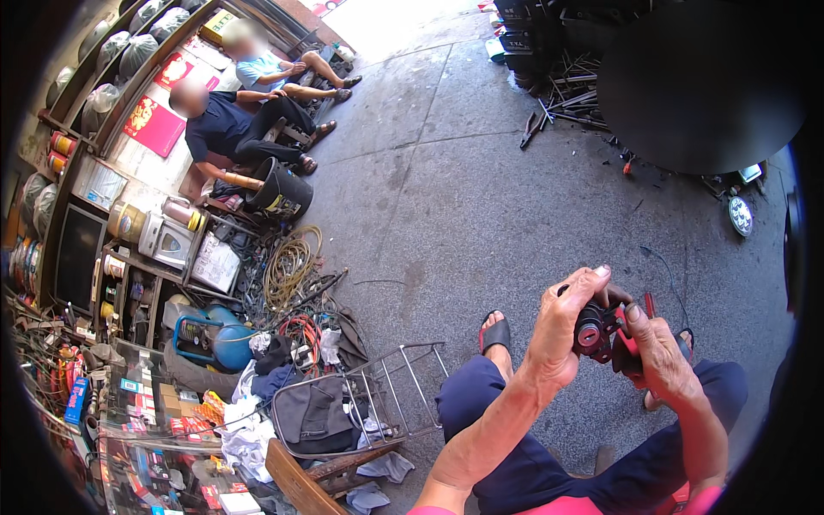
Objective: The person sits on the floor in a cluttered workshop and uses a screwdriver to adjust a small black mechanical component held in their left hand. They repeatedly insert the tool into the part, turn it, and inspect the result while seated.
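Observation:
My left hand [556,335] grips a black metal assembly with a round lock cylinder [590,335], thumb along its top. My right hand [667,360] holds the red and black part [625,342] of the same piece, thumb pressed against it from the right. Just beyond my right thumb a slim red object [648,305] shows, partly covered; whether it is attached or held I cannot tell. My fingers hide much of the piece. It sits above my knees, between my sandalled feet.
Two people [215,133] sit at the left by a black bucket [287,197]. Coiled hoses [292,266], a blue tank [230,343], a metal rack [412,386] and a wooden seat [292,479] crowd the left. Metal tools [562,112] and a round lamp [740,215] lie at the upper right.

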`<state>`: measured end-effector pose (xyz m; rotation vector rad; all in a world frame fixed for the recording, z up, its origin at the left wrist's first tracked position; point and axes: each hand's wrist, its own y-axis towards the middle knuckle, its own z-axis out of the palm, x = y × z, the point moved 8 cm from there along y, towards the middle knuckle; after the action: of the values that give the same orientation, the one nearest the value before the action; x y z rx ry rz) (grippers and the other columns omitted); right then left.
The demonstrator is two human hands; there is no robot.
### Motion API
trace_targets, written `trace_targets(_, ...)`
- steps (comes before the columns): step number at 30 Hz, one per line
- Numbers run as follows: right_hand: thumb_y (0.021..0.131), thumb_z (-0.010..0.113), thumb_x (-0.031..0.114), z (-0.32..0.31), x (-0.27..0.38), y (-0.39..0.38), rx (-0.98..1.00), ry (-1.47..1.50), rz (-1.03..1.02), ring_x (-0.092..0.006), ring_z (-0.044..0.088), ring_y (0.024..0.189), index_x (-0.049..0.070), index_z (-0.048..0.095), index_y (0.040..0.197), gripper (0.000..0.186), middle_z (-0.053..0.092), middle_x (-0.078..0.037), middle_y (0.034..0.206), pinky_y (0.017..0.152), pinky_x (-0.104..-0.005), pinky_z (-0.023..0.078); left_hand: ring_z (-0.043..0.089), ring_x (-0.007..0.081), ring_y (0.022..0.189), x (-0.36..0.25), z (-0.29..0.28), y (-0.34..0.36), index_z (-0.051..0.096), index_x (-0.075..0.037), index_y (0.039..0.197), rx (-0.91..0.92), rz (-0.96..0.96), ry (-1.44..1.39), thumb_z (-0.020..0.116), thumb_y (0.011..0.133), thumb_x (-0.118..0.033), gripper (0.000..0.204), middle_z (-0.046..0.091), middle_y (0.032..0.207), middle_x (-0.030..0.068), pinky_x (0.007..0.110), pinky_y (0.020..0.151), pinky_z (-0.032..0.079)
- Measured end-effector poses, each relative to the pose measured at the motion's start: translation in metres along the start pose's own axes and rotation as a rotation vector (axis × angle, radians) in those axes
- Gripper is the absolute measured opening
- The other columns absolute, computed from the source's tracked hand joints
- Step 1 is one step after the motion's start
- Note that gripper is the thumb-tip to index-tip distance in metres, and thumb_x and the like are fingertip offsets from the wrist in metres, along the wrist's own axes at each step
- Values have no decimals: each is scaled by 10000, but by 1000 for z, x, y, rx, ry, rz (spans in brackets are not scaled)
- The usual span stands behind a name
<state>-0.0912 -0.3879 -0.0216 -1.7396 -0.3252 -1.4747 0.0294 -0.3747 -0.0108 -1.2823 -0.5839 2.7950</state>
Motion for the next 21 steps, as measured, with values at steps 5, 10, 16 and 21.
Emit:
trace_targets(5,949,317,623,2,-1,2,5,-11,-12,-61,384,375,48,563,668,686,460,16,480,362,-235,257,555,133,736,1,-5,-1,518,-59,708,-20,-17,8,546,918,-261,292,644,842,135,284,727,463)
trace_targets(10,953,312,617,3,-5,5,-10,-19,-76,-45,380,391,48,579,692,681,463,25,486,369,-230,247,554,135,767,2,-7,-2,499,-65,686,-23,-21,29,546,913,-266,307,647,857,138,297,754,457)
trace_targets(16,976,301,573,4,-7,7,-23,-37,-114,-22,356,421,46,608,847,624,456,53,519,387,-217,243,567,149,778,2,-8,-5,501,-55,680,-44,-37,24,546,903,-267,311,649,869,146,303,764,462)
trace_targets(21,993,293,538,1,-5,3,-19,-59,-94,-16,342,434,39,609,999,591,448,65,535,394,-213,239,574,154,773,2,-3,-3,518,-49,691,-27,-37,23,555,900,-269,305,648,867,148,307,766,467)
